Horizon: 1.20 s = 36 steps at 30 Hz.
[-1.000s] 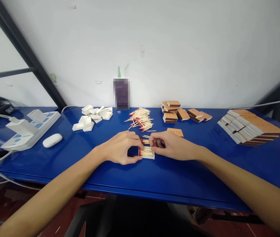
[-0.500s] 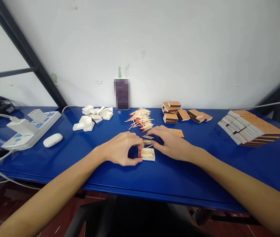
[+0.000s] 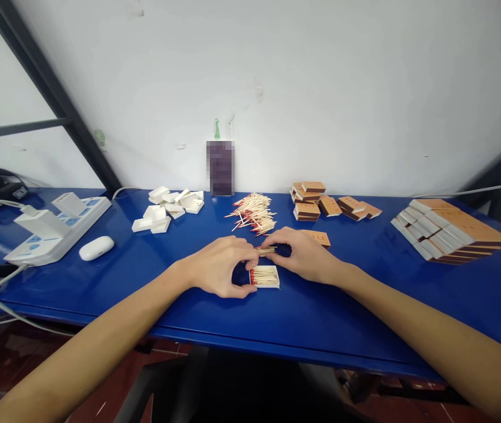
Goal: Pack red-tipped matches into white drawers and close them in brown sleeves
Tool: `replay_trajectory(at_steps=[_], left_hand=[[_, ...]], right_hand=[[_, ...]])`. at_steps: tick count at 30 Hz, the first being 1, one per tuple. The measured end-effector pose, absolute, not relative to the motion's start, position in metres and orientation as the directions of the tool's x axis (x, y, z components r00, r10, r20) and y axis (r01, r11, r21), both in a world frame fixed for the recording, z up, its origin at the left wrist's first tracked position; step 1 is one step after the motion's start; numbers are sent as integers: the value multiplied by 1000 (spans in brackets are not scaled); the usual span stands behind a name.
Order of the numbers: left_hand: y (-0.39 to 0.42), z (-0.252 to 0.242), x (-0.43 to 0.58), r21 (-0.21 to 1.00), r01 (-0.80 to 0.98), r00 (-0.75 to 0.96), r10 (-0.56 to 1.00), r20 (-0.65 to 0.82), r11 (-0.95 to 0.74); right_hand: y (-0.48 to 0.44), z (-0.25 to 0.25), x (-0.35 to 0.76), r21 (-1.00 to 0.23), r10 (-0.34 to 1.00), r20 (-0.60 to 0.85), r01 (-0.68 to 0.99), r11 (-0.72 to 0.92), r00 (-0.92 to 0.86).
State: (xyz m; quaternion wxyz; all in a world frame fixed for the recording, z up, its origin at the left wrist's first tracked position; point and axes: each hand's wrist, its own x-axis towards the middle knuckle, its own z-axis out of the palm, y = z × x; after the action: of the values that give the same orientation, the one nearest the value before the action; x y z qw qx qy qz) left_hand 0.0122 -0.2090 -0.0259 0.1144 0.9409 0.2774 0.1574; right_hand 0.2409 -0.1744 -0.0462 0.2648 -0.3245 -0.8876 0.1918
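Note:
A small white matchbox tray (image 3: pixel 276 285) filled with red-tipped matches lies on the blue table in front of me. My left hand (image 3: pixel 221 267) curves round its left end, thumb at the near corner and bent fingers at the far side. Just beyond the tray, my right hand (image 3: pixel 303 254) closes its thumb and fingers on a small bunch of matches (image 3: pixel 266 251). The left fingertips are close to the heads of that bunch. Behind both hands lies a loose pile of matches (image 3: pixel 254 212). An orange matchbox sleeve (image 3: pixel 319 238) is partly covered by my right hand.
Several white trays (image 3: pixel 157 214) are heaped at the back left. Orange matchbox covers (image 3: pixel 307 211) sit at the back right, with a stacked block of matchboxes (image 3: pixel 448 229) farther right. A power strip (image 3: pixel 56 229) and a white earbud case (image 3: pixel 96 248) are on the left.
My right fingers have drawn together on the matches beyond the tray, which lay loose and spread before. My left hand stays at the tray. The view has shifted slightly.

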Motion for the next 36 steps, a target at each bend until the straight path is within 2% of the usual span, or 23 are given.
replay_trajectory(at_steps=[8,13,24,32,36], left_hand=[[-209,-26,12,285,504,792,568,223,-815],[-208,-26,11,289,503,791,568,226,-815],[-207,-26,10,274,525,774,586,241,-806],[-206,-27,10,282,526,770,590,243,-803],[-206,-26,10,278,537,766,598,235,-796]], right_hand=[[-175,-38,241,-643,719,240,448,621,-653],[-176,-34,241,-650,723,166,477,592,-671],[-177,-38,240,-621,691,275,426,658,-668],[-175,-38,241,-623,713,232,462,631,-661],[-176,-39,240,-622,710,255,451,640,-656]])
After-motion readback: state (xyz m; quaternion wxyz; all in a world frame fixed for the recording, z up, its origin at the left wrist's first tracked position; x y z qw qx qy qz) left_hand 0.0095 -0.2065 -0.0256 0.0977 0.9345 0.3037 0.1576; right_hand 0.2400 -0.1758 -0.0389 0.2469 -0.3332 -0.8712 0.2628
